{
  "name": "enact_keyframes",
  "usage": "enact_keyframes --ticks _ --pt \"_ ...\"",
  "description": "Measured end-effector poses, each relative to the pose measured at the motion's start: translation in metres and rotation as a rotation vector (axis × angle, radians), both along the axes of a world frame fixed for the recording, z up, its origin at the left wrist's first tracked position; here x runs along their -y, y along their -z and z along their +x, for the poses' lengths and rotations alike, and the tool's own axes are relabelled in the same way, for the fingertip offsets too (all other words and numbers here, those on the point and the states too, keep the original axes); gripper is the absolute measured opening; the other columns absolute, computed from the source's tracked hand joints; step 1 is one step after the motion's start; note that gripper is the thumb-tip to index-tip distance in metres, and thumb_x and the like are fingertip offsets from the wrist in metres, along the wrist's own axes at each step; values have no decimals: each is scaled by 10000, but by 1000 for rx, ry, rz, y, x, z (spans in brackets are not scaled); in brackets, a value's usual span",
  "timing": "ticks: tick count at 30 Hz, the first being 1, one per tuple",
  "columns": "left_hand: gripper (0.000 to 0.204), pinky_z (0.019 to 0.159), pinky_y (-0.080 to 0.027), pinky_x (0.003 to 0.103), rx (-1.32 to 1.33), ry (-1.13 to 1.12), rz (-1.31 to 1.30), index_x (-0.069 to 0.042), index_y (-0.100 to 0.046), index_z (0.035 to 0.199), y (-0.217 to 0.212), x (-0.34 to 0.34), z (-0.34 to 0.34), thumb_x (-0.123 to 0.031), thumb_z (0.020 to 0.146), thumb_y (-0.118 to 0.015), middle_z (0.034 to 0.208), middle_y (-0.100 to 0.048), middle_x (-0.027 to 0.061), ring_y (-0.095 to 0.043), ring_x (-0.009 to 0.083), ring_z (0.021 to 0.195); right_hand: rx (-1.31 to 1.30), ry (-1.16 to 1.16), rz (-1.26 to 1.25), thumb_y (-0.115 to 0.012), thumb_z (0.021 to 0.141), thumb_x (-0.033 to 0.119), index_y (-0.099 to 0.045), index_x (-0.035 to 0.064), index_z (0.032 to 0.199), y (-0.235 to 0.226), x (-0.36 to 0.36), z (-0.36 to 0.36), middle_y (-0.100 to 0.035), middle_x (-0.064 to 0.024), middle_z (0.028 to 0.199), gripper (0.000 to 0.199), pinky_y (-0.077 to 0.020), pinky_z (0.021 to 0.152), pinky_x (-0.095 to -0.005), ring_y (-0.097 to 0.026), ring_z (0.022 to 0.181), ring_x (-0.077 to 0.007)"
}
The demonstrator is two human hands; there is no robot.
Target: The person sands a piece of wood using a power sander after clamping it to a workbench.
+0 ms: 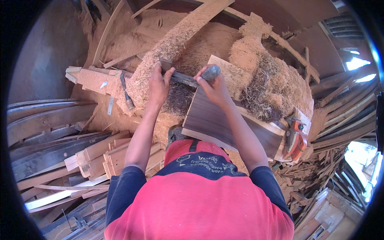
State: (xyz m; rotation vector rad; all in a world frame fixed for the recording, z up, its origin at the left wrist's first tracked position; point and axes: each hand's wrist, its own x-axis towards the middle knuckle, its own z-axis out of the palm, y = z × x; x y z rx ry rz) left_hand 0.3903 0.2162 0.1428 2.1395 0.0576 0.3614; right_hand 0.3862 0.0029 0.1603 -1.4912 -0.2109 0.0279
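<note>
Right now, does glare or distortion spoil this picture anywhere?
Head view, right: glare whites out the bright openings; head view, left: stacked boards look bowed, probably partly fisheye distortion; head view, centre: left hand, right hand and dark wood panel read clearly.

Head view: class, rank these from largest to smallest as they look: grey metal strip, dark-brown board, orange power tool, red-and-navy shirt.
1. Red-and-navy shirt
2. Dark-brown board
3. Orange power tool
4. Grey metal strip
</note>
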Motion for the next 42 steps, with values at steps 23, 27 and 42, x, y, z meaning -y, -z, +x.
enact_keyframes --ticks 23,27,42 --pt "328 863 -489 489 -167 168 -138 -8 -583 1140 86 -20 -21 -280 971 -656 1099 -643 244 -612 442 1038 -178 -34 -239 -603 907 -83 -517 30 1088 70 -11 -41 -615 -54 1019 230 -516 953 -336 -649 1085 -174" --pt "303 857 -490 481 -264 122 -129 -15 -589 1130 91 -2 -37 -269 977 -651 1072 -648 239 -614 438 1022 -202 -48 -222 -601 890 -88 -523 25 1092 67 7 -41 -614 -54 1025 244 -512 958 -336 -651 1073 -177" --pt "313 863 -485 498 -135 223 93 -5 -556 1092 79 38 -42 -288 983 -635 1009 -654 248 -605 447 998 -219 88 -233 -610 871 -98 -523 18 1103 67 50 -65 -620 -52 1029 273 -506 979 -350 -649 1096 -182"
